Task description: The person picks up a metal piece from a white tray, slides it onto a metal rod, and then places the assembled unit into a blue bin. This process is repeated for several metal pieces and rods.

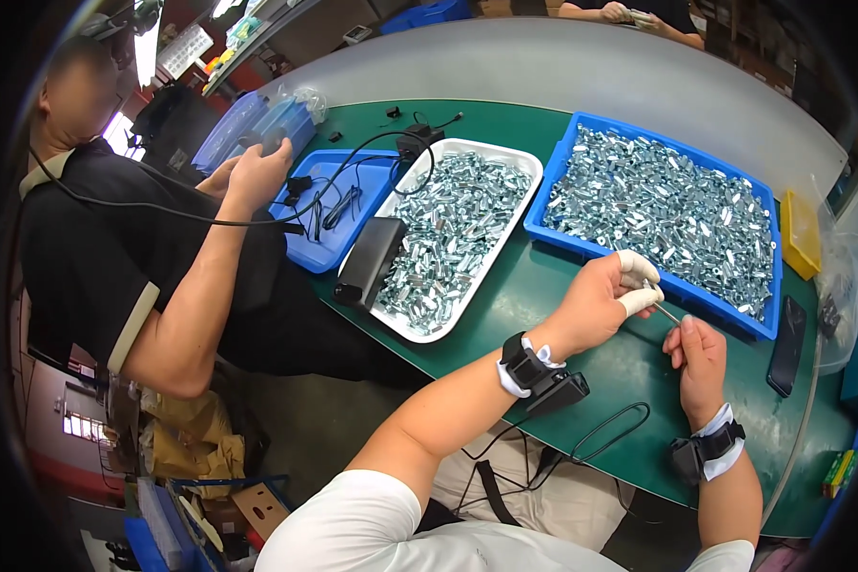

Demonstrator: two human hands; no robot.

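The person's left hand (608, 297), with white covers on its thumb and first finger, pinches a small shiny metal piece (646, 283) just over the near wall of the big blue plastic bin (654, 277) full of silver metal nuts. The right hand (698, 351) is closed around the low end of a thin metal rod (667, 313), and the rod's top end meets the small piece. The piece is so tiny here that I think it is one of the nuts, but I am not sure.

It could slip out of that pinch and drop into the bin, lost among the others, or bounce onto the green table top (543, 286) and roll off. The rod could poke a finger if it slides. The black cord (610, 429) near the table edge could catch a wrist. The white tray of nuts (453, 229) beside the other person's arm could get bumped.
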